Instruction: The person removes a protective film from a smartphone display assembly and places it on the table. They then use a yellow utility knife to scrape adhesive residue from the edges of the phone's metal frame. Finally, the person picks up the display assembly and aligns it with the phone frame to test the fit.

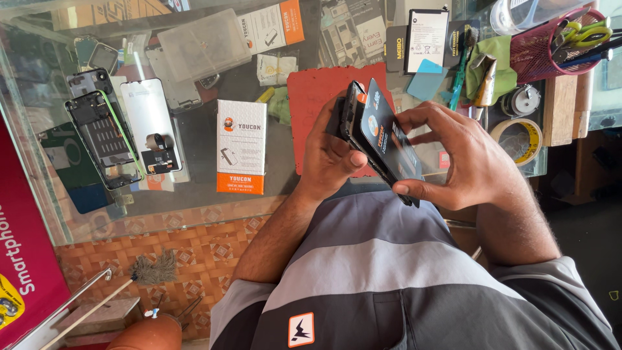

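I hold a black smartphone (355,123) with a dark battery (392,139) lying on its opened back, just above the near edge of a glass counter. My left hand (327,159) grips the phone's left side, thumb across its lower edge. My right hand (463,155) holds the right side, with fingers on the battery and thumb under the phone's lower end. A red work mat (311,97) lies on the counter beneath the hands.
A white and orange box (241,146), an opened phone frame (103,139) and a white screen panel (152,123) lie to the left. At the right stand a red mesh tool holder (541,55), a tape roll (518,139) and a green cloth (495,61). A duster (152,269) lies on the patterned floor.
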